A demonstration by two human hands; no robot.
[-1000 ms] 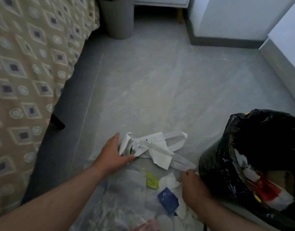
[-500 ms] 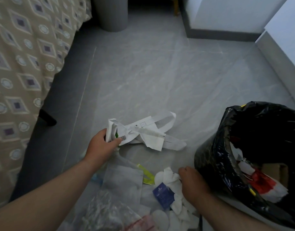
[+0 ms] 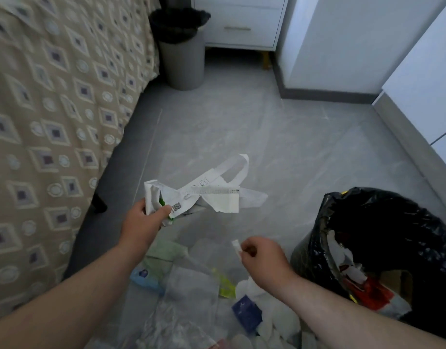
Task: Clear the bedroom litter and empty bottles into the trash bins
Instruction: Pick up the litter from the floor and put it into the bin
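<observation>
The white bag [image 3: 212,197] is clamped at its near end by the left hand [image 3: 141,222], a scrap [image 3: 236,248] is pinched in the right hand [image 3: 262,255], and the dangling far end could be caught on the bin [image 3: 325,217] rim.

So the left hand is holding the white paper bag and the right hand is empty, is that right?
Not quite. The right hand is not empty: it pinches a small white scrap, as the head view shows. The left hand does hold the white paper bag.
</observation>
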